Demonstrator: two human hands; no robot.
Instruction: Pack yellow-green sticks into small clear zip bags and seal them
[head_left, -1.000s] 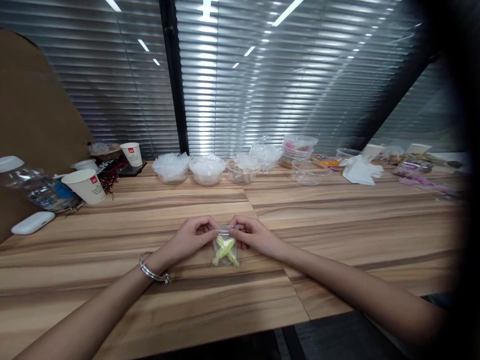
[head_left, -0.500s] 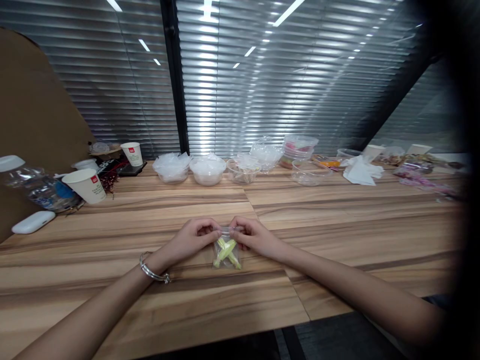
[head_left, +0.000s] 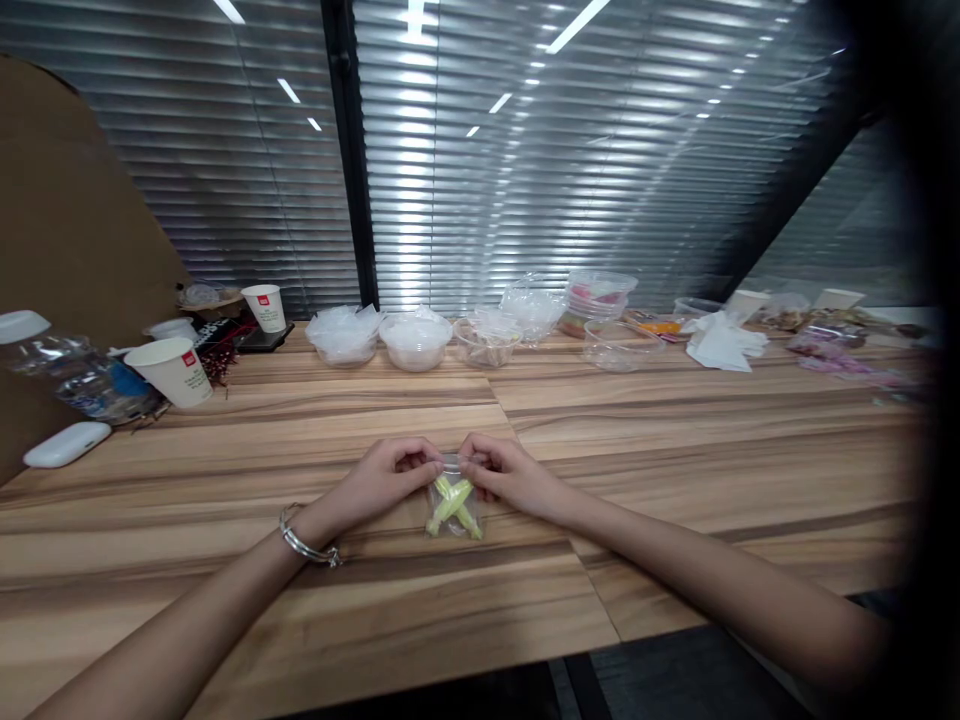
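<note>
A small clear zip bag [head_left: 432,508] is held near the middle of the table's front half. Inside it, two yellow-green strips [head_left: 453,498] lie crossed in an X; their exact kind I cannot tell. At the bag's top left corner my left hand [head_left: 391,480] is closed, thumb and fingers pinching the edge. My right hand [head_left: 511,474] pinches the top right corner the same way. The bag's upper edge runs between the two thumbs. Fingertips behind the bag are hidden. A silver bangle [head_left: 306,542] circles my left wrist.
Along the back stand plastic bowls [head_left: 416,342] holding clear bags, stacked tubs [head_left: 596,300] and crumpled white tissue [head_left: 724,340]. At the left are paper cups [head_left: 174,372], a plastic bottle [head_left: 105,385], a white case [head_left: 67,444] and a dark phone [head_left: 262,338]. Blinds [head_left: 480,180] rise behind.
</note>
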